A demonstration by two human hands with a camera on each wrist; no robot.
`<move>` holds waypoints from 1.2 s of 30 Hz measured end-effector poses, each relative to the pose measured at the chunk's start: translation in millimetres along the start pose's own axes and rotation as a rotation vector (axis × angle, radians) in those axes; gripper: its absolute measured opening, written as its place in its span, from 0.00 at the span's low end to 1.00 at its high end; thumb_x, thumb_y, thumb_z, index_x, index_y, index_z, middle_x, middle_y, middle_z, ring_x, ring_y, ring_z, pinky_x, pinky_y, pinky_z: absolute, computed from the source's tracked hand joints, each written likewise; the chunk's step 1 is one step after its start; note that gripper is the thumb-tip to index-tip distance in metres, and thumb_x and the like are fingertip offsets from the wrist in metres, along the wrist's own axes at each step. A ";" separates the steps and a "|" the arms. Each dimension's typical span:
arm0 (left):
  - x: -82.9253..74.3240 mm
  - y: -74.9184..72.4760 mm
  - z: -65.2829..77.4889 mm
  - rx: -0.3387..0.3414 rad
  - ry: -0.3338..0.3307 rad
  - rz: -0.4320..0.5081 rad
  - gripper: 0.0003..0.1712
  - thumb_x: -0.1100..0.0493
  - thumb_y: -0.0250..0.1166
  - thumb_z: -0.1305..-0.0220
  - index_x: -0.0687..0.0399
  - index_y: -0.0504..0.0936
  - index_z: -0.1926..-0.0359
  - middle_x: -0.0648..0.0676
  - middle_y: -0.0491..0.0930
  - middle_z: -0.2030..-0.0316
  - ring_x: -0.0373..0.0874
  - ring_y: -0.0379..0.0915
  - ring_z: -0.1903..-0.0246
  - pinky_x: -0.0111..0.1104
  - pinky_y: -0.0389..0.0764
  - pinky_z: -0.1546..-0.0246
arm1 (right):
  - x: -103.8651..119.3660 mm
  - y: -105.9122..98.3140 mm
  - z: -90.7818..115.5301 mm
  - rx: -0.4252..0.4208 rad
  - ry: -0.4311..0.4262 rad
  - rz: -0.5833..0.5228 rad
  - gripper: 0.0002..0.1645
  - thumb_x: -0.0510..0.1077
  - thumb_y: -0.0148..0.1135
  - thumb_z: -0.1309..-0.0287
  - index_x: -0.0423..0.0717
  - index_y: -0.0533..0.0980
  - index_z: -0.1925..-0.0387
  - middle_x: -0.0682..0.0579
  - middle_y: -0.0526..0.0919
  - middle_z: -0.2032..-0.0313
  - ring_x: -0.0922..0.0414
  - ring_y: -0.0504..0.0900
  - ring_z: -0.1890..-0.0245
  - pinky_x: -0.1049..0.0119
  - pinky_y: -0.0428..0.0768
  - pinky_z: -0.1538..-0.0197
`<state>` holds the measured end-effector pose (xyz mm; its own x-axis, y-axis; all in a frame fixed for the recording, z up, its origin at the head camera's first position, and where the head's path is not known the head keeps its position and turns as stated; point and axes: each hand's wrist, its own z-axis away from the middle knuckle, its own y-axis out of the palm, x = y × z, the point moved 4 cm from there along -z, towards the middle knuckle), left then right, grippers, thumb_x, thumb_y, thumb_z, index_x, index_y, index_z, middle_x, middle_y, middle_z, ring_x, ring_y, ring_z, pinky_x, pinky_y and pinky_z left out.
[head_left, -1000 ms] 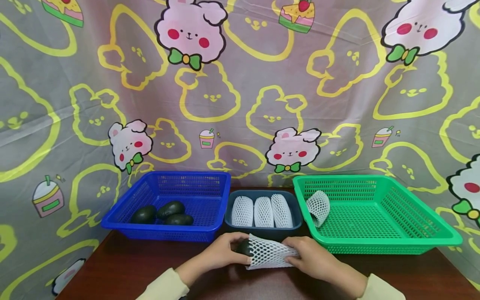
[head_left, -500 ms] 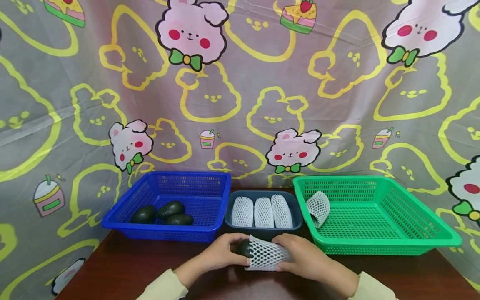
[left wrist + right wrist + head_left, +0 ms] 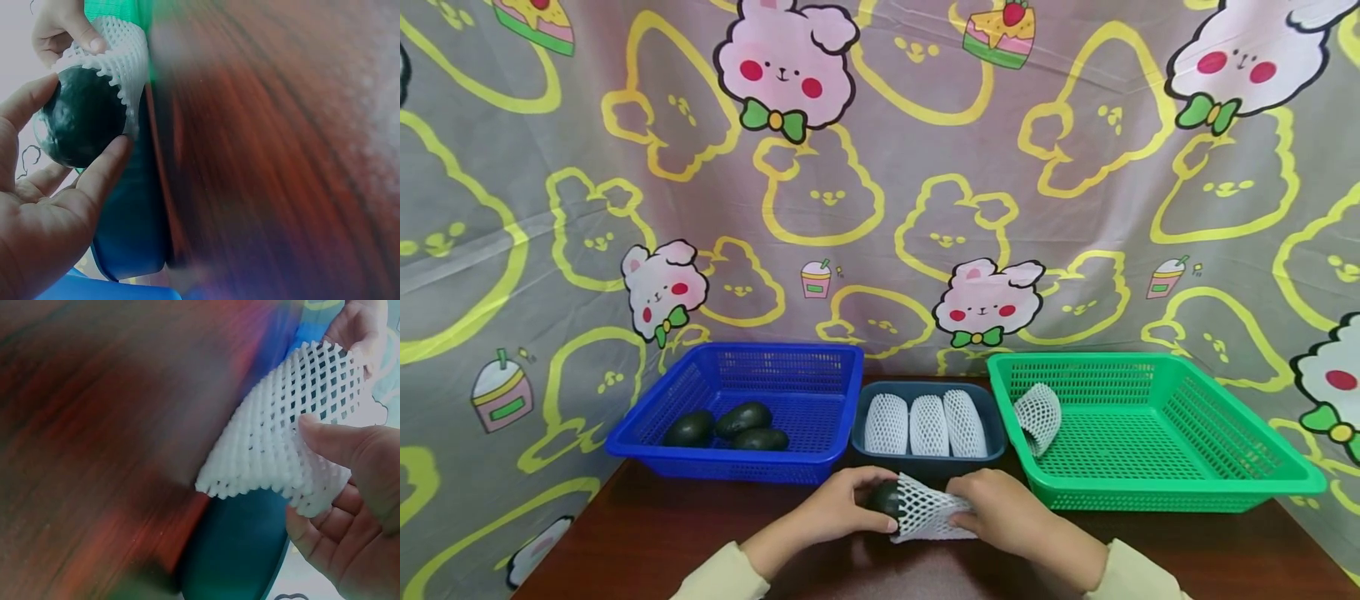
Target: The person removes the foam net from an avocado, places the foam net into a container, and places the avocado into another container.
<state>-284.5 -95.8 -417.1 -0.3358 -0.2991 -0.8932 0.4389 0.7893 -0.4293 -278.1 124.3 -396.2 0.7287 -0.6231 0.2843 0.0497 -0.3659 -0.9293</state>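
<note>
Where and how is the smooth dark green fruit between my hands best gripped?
Grip the smooth dark green fruit by its bare end, probably from the left, where it protrudes from the white foam net sleeve; its rounded sides suit opposed thumb and fingers.

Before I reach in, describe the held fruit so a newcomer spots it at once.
On the brown table, find the tray between the blue basket and the green basket. Nearer the camera, the left hand holds the dark green fruit. Its left end pokes from white netting, unlike the wholly bare fruits in the blue basket.
</note>
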 end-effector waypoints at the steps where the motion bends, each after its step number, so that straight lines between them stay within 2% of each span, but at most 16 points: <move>1: 0.5 -0.8 0.7 0.000 0.001 -0.002 0.30 0.62 0.76 0.51 0.63 0.78 0.45 0.53 0.81 0.56 0.40 0.78 0.56 0.27 0.77 0.55 | -0.1 -0.5 -0.1 0.002 -0.002 0.007 0.08 0.45 0.73 0.49 0.54 0.79 0.72 0.67 0.77 0.76 0.70 0.73 0.76 0.68 0.75 0.72; 10: -0.4 -8.2 8.7 -0.024 -0.003 -0.008 0.30 0.60 0.75 0.50 0.61 0.78 0.45 0.52 0.81 0.57 0.41 0.79 0.58 0.29 0.78 0.57 | 4.6 -13.7 2.5 -0.057 -0.001 0.106 0.12 0.43 0.74 0.53 0.53 0.76 0.78 0.64 0.76 0.81 0.66 0.75 0.79 0.67 0.72 0.76; 15: -0.2 -12.4 13.6 -0.032 -0.014 -0.004 0.30 0.60 0.75 0.48 0.62 0.76 0.44 0.53 0.80 0.55 0.41 0.79 0.58 0.30 0.78 0.57 | 7.4 -25.8 4.5 -0.074 0.042 0.168 0.11 0.42 0.75 0.55 0.51 0.78 0.78 0.61 0.78 0.81 0.63 0.77 0.78 0.65 0.73 0.76; 21: -1.3 -18.3 18.9 -0.039 -0.030 0.012 0.31 0.61 0.74 0.47 0.62 0.75 0.43 0.55 0.80 0.55 0.42 0.79 0.58 0.29 0.78 0.59 | 8.3 -41.2 6.0 -0.050 0.122 0.137 0.07 0.39 0.75 0.53 0.46 0.82 0.74 0.58 0.79 0.80 0.65 0.77 0.79 0.67 0.75 0.75; 29: -1.1 -27.2 25.0 -0.053 -0.029 0.000 0.31 0.61 0.73 0.47 0.63 0.74 0.42 0.55 0.79 0.53 0.45 0.79 0.56 0.29 0.79 0.59 | 9.0 -61.5 7.0 -0.097 0.143 0.187 0.10 0.39 0.75 0.53 0.49 0.79 0.78 0.61 0.75 0.83 0.67 0.71 0.82 0.70 0.71 0.78; 32: -1.5 -29.8 27.3 -0.059 -0.036 0.001 0.32 0.60 0.73 0.47 0.63 0.74 0.42 0.55 0.79 0.53 0.45 0.79 0.56 0.29 0.79 0.59 | 8.1 -67.6 5.9 -0.095 0.174 0.160 0.08 0.39 0.75 0.54 0.48 0.81 0.75 0.62 0.76 0.82 0.68 0.70 0.81 0.70 0.71 0.77; 36: -2.0 -31.3 30.0 -0.063 -0.040 -0.002 0.32 0.59 0.74 0.46 0.63 0.74 0.42 0.55 0.79 0.53 0.44 0.79 0.56 0.29 0.79 0.59 | 4.8 -71.0 1.0 -0.117 0.186 0.098 0.12 0.39 0.74 0.52 0.50 0.77 0.79 0.63 0.69 0.86 0.67 0.64 0.83 0.71 0.67 0.78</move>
<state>-272.5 -136.0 -405.9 -0.3028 -0.3208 -0.8974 0.3846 0.8204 -0.4230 -277.4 147.9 -329.1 0.5873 -0.7722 0.2426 -0.1023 -0.3682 -0.9241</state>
